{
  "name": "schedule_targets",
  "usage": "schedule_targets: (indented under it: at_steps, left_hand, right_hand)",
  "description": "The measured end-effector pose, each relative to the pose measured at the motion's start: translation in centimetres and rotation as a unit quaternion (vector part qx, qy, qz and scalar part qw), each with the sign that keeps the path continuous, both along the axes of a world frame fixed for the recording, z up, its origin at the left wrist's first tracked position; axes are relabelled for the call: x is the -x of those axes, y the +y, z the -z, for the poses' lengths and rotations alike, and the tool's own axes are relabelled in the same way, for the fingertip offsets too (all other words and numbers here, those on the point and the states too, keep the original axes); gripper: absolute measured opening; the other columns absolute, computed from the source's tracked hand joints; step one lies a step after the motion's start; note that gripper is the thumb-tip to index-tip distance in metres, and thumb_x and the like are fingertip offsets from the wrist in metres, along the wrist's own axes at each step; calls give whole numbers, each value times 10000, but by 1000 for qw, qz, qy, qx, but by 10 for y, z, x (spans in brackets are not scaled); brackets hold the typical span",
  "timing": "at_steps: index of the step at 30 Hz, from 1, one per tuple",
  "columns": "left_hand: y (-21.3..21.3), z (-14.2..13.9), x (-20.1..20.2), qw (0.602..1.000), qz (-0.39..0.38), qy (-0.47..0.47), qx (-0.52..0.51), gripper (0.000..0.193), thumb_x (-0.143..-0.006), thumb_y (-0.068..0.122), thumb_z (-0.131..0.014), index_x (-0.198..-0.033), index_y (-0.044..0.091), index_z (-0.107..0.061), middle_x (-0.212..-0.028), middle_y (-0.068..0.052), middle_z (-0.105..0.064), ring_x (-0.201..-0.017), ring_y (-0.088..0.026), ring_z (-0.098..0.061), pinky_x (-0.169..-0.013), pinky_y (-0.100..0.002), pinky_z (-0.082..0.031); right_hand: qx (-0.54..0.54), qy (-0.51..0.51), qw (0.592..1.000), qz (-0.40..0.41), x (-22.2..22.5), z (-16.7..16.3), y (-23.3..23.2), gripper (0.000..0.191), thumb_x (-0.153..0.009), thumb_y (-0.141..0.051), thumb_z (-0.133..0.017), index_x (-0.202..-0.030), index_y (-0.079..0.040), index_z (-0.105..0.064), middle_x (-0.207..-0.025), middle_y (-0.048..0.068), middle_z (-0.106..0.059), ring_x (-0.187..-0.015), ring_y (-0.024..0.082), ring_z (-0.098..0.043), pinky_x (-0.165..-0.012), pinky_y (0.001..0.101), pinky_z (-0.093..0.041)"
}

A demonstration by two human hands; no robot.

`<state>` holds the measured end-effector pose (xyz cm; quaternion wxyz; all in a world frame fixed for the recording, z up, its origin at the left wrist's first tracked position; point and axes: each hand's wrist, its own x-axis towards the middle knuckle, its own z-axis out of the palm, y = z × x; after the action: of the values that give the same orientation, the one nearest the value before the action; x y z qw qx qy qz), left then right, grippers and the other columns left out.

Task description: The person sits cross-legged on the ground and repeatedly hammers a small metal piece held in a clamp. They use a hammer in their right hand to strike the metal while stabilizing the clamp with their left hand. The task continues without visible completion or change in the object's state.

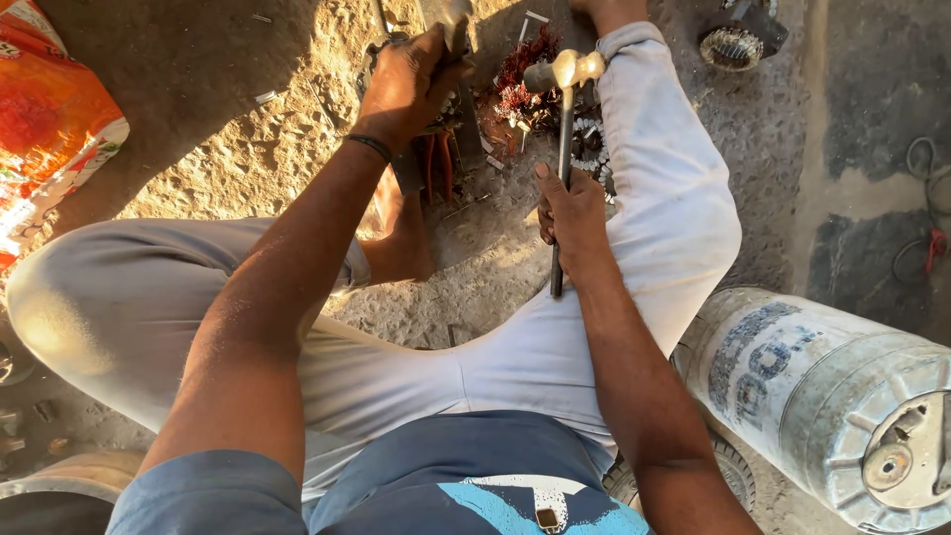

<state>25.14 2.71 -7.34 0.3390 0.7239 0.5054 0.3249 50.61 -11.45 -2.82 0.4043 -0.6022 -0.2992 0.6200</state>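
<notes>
Hammer and chisel over tangled copper winding
Your right hand [573, 220] grips the slim-handled metal hammer [565, 74]; your left hand [408, 84] is closed around a steel chisel [458, 25] above reddish wire [523, 74]

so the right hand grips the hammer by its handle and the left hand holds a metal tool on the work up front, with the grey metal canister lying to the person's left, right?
Not quite: in the head view the grey metal canister lies to the person's right, not left. The rest holds: the right hand grips the hammer by its handle, and the left hand holds a metal tool up front.
</notes>
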Motion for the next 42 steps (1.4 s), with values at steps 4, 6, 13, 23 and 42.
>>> schedule_targets:
  at_steps: [4,6,13,23,42]
  left_hand:
    - [-1,0,0,996,1,61,-65,308,-1061,326,-729,-1145,46,-630,-920,-197,-727,-829,-388,-731,-689,-506,-585]
    - [-2,-2,-1,996,8,69,-64,323,-1072,343,-717,-1145,44,-618,-922,-195,-727,-841,-372,-742,-702,-498,-596]
    - [-2,-1,-5,992,34,116,-35,458,-1029,368,-680,-1346,48,-593,-1204,-247,-692,-989,-377,-729,-789,-440,-620]
    - [5,9,-8,972,76,172,-142,443,-1082,405,-656,-1310,30,-590,-1278,-215,-696,-1225,-374,-647,-1086,-429,-498]
    - [4,-7,-6,999,3,31,-35,269,-1063,250,-754,-1113,14,-634,-1024,-151,-744,-912,-290,-756,-764,-420,-614]
  right_hand:
    - [3,6,1000,0,0,-2,2,415,-953,-404,-757,-818,-112,-497,-612,-43,-439,-438,48,-385,-363,242,-300]
    - [3,5,1000,-5,-1,-4,2,407,-953,-408,-753,-823,-117,-499,-612,-47,-437,-441,44,-384,-361,240,-298]
    - [-27,-61,998,5,0,-5,-5,342,-962,-376,-725,-836,-114,-546,-603,-48,-468,-423,47,-409,-345,243,-345]
    - [-340,-38,928,149,-176,-153,-1,306,-1066,-368,-586,-910,-107,-545,-674,-8,-517,-517,75,-446,-442,251,-383]
    - [47,74,995,42,14,-20,-15,283,-1012,-281,-649,-837,-102,-515,-575,-26,-416,-410,82,-375,-346,271,-297]
